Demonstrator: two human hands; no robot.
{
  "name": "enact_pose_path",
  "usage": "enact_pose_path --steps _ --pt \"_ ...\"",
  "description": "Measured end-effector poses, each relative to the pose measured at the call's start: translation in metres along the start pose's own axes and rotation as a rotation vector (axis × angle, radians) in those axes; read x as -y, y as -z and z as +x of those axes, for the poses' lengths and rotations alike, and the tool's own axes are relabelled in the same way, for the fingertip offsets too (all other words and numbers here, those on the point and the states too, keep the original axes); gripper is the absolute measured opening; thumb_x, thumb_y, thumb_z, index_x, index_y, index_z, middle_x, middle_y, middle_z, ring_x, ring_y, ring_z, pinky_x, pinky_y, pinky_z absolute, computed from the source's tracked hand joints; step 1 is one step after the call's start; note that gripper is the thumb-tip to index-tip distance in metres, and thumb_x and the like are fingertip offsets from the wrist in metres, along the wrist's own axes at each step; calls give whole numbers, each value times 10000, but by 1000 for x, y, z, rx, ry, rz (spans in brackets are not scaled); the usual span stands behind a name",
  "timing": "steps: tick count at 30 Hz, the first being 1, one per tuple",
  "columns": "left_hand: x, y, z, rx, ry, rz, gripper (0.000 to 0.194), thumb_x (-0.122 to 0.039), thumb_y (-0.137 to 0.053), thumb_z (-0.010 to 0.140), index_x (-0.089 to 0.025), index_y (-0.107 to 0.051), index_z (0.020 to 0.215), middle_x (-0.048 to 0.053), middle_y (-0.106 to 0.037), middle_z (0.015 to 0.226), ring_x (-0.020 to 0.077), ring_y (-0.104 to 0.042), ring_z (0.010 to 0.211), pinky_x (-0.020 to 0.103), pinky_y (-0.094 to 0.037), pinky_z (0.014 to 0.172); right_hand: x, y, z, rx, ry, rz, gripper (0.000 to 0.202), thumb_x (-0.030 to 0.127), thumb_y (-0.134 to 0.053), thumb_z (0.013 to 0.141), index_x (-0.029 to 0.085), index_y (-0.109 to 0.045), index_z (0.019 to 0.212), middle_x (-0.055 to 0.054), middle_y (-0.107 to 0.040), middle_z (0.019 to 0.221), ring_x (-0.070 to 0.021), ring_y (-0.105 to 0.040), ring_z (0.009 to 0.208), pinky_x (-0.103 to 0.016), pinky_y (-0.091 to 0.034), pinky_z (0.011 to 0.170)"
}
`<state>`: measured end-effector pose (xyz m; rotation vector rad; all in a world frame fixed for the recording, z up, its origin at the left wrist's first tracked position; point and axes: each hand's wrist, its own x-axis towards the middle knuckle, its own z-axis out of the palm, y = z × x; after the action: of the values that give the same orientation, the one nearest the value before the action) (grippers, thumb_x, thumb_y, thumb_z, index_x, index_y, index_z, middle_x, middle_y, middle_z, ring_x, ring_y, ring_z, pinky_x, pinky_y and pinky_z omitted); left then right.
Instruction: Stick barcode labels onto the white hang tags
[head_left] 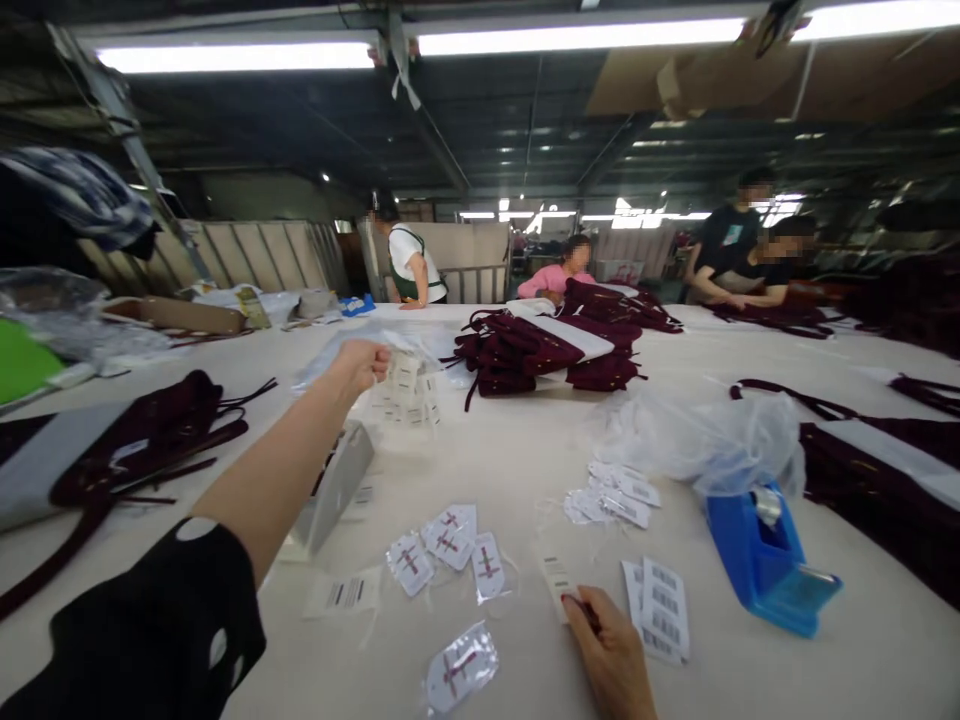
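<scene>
My left hand (361, 366) is stretched forward with its fingers closed at the edge of a bunch of small printed labels (409, 388). My right hand (611, 645) rests low on the table, thumb and fingers pinched on the lower end of a printed white label (555, 575). To the right of it lie barcode sticker sheets (664, 605). Several hang tags with a reddish print (450, 535) are spread between my arms, in clear sleeves. Another sleeved tag (461, 668) lies nearer me. Beyond my right hand is a group of barcode tags (615, 492).
A blue tape dispenser (772, 560) and a crumpled clear plastic bag (697, 430) stand at right. Maroon garments with straps (540, 350) are piled mid-table, others lie at both sides. A grey-white box (337, 480) sits beneath my left forearm. Several people work across the table.
</scene>
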<state>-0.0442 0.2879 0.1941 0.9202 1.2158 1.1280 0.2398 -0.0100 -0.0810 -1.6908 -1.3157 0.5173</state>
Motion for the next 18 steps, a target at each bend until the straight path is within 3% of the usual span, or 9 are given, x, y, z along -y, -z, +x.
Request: enact_pose_path --steps 1,3,5,11,18 --pt "-11 -5 -1 -31 -20 7 195 -249 -489 859 -114 -541 990 40 -588 867 109 -570 677 259 -497 584 -1 0 0 7 3 11 303 465 -444 804 200 -588 774 -14 -626 660 -162 -591 604 -223 -439 560" --pt "-28 -17 -9 -54 -60 24 90 -121 -448 838 -104 -517 783 -31 -487 568 43 -407 392 156 -346 366 -2 -1 0 10 16 25 295 456 -446 805 202 -593 770 -13 -630 654 -162 -594 598 -220 -441 552" --pt "-39 -32 -20 -34 -91 33 166 -37 -418 778 -137 -433 648 -81 -329 423 23 -231 283 135 -187 287 -2 -2 0 -15 33 23 284 439 -444 809 204 -594 754 -10 -629 642 -159 -594 590 -218 -439 548" --pt "-54 -68 -46 86 -124 53 213 13 -404 688 -175 -343 609 -101 -268 367 25 -204 243 124 -135 283 -5 -6 2 -94 100 -70 255 396 -445 823 207 -572 708 -5 -611 621 -148 -591 578 -211 -429 548" --pt "-63 -99 -48 203 -126 42 227 17 -382 741 -165 -351 608 -103 -284 367 24 -218 232 132 -145 288 -17 -22 2 -205 148 -135 347 447 -377 851 205 -548 672 4 -573 574 -121 -560 517 -197 -397 500"
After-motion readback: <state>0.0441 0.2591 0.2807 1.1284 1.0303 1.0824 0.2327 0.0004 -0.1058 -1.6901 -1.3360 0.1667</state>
